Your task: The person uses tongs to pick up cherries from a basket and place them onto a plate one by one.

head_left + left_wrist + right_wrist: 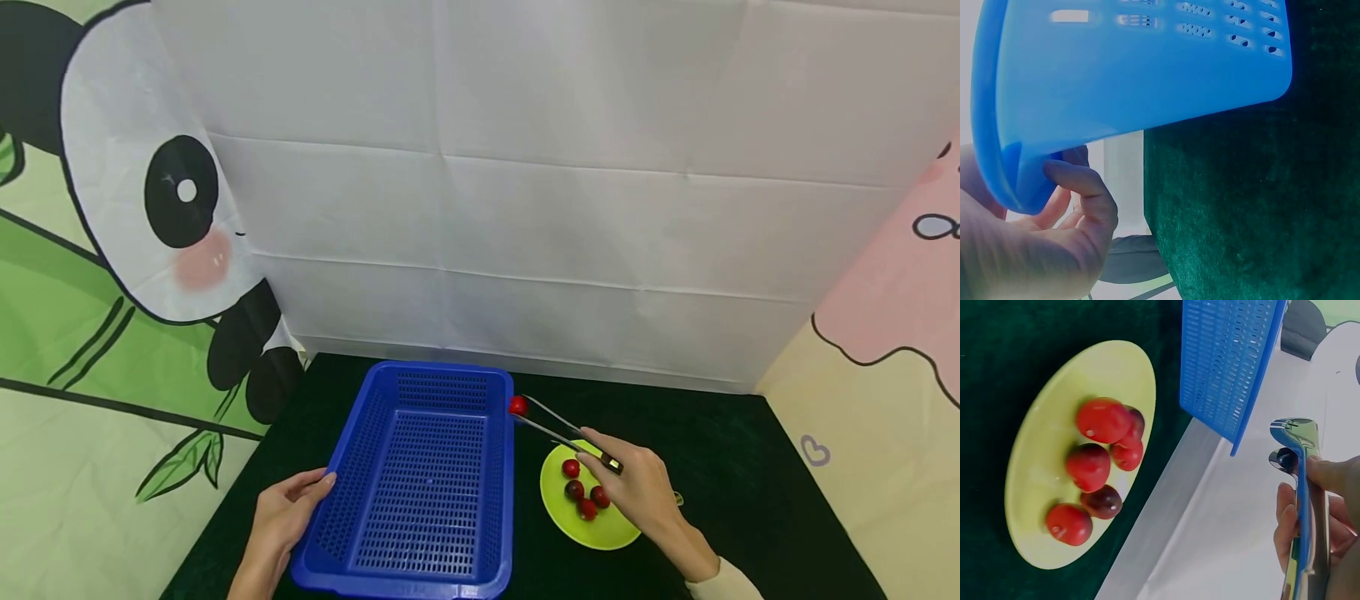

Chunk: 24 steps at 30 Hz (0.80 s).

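Note:
A blue plastic basket (420, 492) with slotted walls lies on the dark table. At its left rim my left hand (288, 512) grips the edge; the curled fingers (1088, 194) show against the lip in the left wrist view. My right hand (633, 483) holds metal tongs (558, 433) above the plate's far side. Between the tong tips is a red cherry tomato (518, 406), by the basket's right rim; the right wrist view does not show it clearly. Several red and darker cherry tomatoes (1088, 467) lie on a yellow-green plate (1035, 487) right of the basket.
Dark green cloth (720, 500) covers the table. A white sheet (540, 217) hangs behind it, with a printed panda panel (120, 275) at the left and a pink and cream panel (892, 317) at the right.

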{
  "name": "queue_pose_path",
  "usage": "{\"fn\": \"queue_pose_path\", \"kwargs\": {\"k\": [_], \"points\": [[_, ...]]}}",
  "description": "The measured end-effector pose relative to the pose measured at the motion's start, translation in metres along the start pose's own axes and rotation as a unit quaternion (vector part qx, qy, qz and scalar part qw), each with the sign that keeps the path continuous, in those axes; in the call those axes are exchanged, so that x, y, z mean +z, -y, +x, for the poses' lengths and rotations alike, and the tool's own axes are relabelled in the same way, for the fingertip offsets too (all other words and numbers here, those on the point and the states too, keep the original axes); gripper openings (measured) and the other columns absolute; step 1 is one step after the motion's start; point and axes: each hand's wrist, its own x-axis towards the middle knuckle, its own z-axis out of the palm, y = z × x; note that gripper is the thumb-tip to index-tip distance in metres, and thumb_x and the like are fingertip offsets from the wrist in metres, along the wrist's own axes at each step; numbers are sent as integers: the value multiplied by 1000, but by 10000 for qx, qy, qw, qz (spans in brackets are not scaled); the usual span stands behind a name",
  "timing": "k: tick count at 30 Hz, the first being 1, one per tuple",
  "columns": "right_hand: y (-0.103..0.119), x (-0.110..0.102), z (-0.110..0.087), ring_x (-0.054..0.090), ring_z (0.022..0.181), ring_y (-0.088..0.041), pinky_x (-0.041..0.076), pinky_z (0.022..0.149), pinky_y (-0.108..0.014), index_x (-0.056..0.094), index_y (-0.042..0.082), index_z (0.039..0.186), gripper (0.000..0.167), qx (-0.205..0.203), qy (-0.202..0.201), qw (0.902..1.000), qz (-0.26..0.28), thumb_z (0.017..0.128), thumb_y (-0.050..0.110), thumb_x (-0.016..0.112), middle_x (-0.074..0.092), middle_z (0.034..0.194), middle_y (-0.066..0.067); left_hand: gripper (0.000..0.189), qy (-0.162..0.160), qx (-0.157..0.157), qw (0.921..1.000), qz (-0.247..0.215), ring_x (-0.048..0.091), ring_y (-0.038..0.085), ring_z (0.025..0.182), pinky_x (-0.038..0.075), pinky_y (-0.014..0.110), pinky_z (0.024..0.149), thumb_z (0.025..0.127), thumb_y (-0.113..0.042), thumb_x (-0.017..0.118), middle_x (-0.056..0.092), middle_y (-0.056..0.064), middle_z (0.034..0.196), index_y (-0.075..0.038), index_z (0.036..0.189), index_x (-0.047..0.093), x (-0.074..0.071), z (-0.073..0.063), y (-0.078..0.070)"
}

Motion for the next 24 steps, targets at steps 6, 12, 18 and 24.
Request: {"fn": "queue_pose_path", "kwargs": {"k": [6,12,18,24], "points": [[-6,-6,-15,50,64,1,43,54,-20,75,10,124,39,217,-20,9997,-115,87,11,84,76,96,4,65,31,-21,10000,-23,69,17,90,58,35,74,98,-40,71,71,19,114,8,139,56,0,2,1],[-9,-15,-29,51,65,1,44,56,-20,74,12,126,39,479,28,9987,-193,88,13,83,75,95,5,65,57,-16,10000,-49,69,17,91,58,35,75,98,-40,70,71,18,114,8,139,56,1,3,0],[-12,-22,-44,55,73,-1,49,62,-25,74,11,126,38,749,85,9966,-343,89,14,82,77,103,-2,65,41,-22,10000,-32,69,17,91,58,35,75,98,-41,70,71,20,115,8,139,56,1,2,0],[-17,-26,-60,51,67,0,44,59,-21,75,10,124,38,975,106,9946,-350,88,13,83,74,95,3,65,2,-37,10000,18,68,18,92,58,36,76,98,-41,70,70,21,117,7,139,56,1,2,1]]}}
